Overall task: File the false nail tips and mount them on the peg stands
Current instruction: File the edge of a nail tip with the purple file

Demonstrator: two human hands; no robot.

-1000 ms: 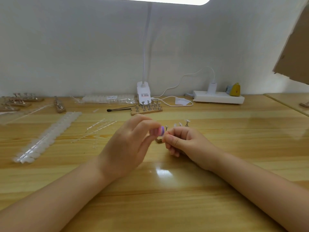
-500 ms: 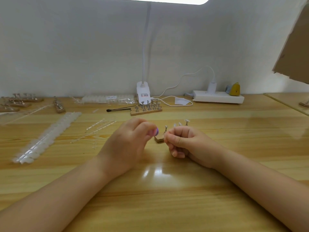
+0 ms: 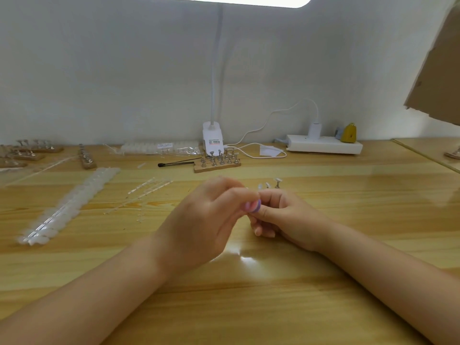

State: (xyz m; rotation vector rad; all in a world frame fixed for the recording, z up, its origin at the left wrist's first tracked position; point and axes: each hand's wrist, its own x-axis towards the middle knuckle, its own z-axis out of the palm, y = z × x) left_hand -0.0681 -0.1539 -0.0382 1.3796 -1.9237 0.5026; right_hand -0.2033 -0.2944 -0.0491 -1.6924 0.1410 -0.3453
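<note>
Two bare forearms enter from the lower corners of the head view and converge toward the centre. No sleeve, cuff, glove, watch, bracelet or ring appears on either arm up to the picture edge. The left hand shows its back and knuckles to the camera. The right hand shows short, unpainted fingernails on its two lowest fingers. The remaining nails are hidden or too blurred to assess. No markings are visible on wrists or forearms.

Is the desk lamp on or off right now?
On: the lamp head glows bright white along the frame's top edge, and glare shows on the table.
</note>
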